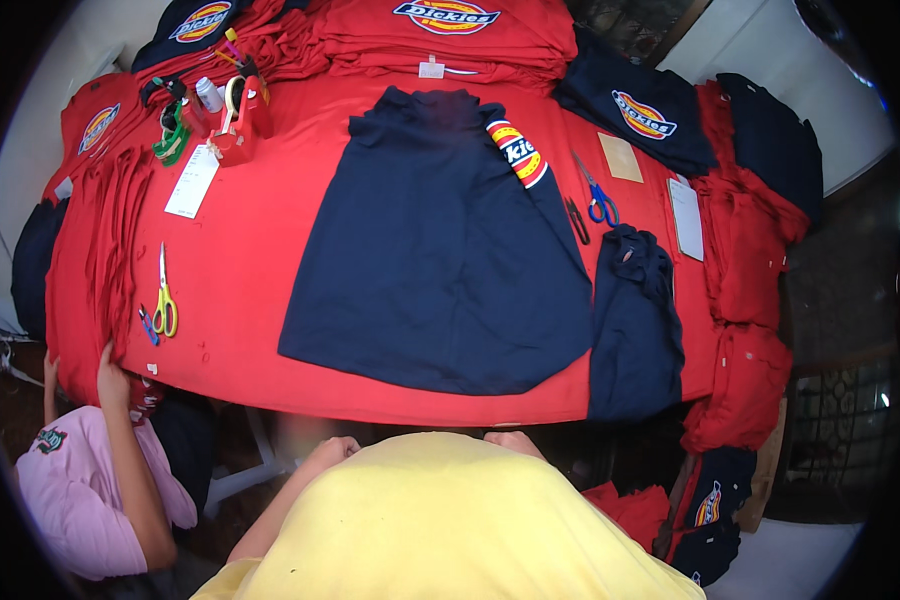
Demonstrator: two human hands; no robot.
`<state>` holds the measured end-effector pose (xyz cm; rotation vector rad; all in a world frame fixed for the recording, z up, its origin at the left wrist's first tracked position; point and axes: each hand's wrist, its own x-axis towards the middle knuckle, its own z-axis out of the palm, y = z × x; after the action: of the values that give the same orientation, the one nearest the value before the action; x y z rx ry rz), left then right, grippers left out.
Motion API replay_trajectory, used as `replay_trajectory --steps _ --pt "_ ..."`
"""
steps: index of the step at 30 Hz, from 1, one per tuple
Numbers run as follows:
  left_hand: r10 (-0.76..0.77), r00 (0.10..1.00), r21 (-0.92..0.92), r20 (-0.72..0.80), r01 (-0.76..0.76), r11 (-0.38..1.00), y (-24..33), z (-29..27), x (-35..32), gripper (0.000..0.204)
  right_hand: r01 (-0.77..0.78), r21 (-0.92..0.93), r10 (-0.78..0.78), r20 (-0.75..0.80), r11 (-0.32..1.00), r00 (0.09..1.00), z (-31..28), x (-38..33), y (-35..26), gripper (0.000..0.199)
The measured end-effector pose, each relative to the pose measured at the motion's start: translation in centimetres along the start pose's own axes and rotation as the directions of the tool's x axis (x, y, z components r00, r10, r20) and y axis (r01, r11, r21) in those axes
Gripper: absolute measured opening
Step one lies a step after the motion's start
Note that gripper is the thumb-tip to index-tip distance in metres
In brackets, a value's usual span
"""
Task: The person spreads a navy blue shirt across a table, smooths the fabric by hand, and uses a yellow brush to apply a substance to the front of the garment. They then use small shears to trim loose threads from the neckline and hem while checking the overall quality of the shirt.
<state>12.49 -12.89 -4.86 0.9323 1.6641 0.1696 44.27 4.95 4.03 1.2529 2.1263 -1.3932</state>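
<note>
My left hand (339, 448) is low, just off the near edge of the red-covered table (240, 300), with its fingers curled in. Whether anything is inside it is hidden. Only the top of my right hand (516, 443) shows past my yellow shirt (440, 520), and its fingers are out of sight. In front of both hands a navy garment (440, 260) lies spread flat, its colourful printed patch (519, 154) at the upper right. Neither hand touches it. A smaller folded navy piece (636, 320) lies to its right, over the near edge.
Yellow scissors (164, 300), blue scissors (600, 205), thread snips (577, 221) and a tape dispenser (235, 125) lie around the garment. Stacked red garments (450, 50) line the far side. At the left, a person in a pink shirt (90, 490) handles red cloth (100, 270).
</note>
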Motion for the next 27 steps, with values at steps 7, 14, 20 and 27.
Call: replay_trajectory --steps 7,14,20,27 --pt "0.167 0.983 -0.272 -0.075 -0.181 0.945 6.4 -3.5 -5.1 0.033 -0.091 0.039 0.087 0.107 0.995 0.99 -2.3 0.2 0.7 0.025" --pt "0.265 0.961 -0.261 0.075 -0.238 0.936 6.2 -1.3 -2.4 0.027 -0.052 0.162 0.005 0.278 0.985 0.96 -1.0 0.6 -1.6 0.026" --pt "0.27 0.953 -0.18 -0.14 -0.292 0.939 4.9 1.2 -0.7 0.022 0.015 0.15 -0.047 0.211 0.989 0.976 -0.6 1.0 -2.7 0.018" --pt "0.315 0.943 -0.215 0.107 -0.287 0.933 4.0 -0.6 -0.5 0.027 0.118 0.13 -0.137 0.154 0.985 0.978 -0.1 0.9 -2.4 0.021"
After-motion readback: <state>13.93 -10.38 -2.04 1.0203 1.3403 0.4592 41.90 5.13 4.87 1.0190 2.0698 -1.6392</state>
